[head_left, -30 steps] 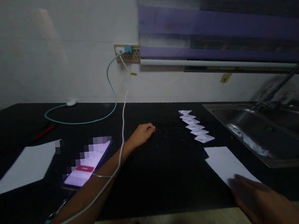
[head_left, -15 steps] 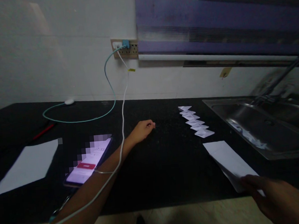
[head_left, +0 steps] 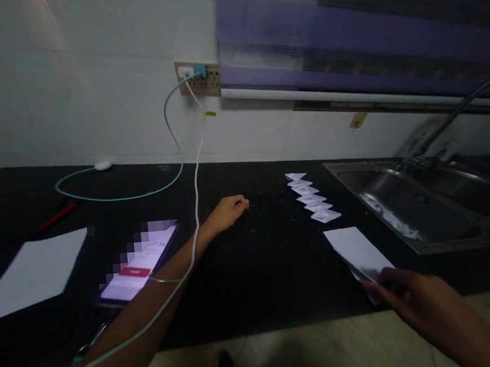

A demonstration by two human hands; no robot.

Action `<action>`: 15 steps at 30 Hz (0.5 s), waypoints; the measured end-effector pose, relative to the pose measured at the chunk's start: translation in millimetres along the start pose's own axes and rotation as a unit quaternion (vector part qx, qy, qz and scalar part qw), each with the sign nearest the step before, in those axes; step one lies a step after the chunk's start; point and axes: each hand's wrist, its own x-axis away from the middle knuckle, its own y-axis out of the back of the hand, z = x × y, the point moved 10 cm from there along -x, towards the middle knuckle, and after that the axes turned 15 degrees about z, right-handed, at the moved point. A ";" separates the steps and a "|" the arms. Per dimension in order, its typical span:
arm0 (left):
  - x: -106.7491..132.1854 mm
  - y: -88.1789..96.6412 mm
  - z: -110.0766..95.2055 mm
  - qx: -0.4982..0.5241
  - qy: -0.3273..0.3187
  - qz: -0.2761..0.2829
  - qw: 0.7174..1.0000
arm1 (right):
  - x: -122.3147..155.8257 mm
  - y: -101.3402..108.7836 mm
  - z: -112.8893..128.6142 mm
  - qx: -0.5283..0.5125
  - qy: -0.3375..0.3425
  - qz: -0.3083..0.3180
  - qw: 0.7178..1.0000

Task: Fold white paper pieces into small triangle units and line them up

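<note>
My left hand rests on the dark countertop with its fingers curled closed; nothing shows in it. My right hand grips the near end of a folded sheet of white paper, at the counter's front edge. The sheet's layers stand slightly apart along its left side. Beyond it, a slanting row of several small folded paper pieces lies on the counter, overlapping one another.
A lit phone lies beside my left forearm, and a white cable crosses that arm. White paper lies at the far left. A teal cable runs to the wall socket. A steel sink is at right.
The view has shifted slightly to the right. My right hand has moved up the paper, with thumb and fingers now around its near end. My left hand keeps its place on the counter.
</note>
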 end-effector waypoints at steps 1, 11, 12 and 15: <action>0.2 0.2 0.0 0.002 0.001 -0.001 1.000 | -3.4 -4.6 3.0 -0.007 0.003 0.022 1.000; 2.4 0.8 -3.9 0.017 -0.002 -0.001 1.000 | -21.2 -27.6 -7.5 -0.044 -0.007 0.145 0.988; 2.3 0.5 -3.4 0.017 -0.001 -0.001 1.000 | -22.2 -28.6 -8.7 -0.048 -0.006 0.154 0.987; 1.6 0.2 -2.5 0.008 -0.003 -0.001 1.000 | -24.2 -30.1 -11.4 -0.064 -0.002 0.170 0.983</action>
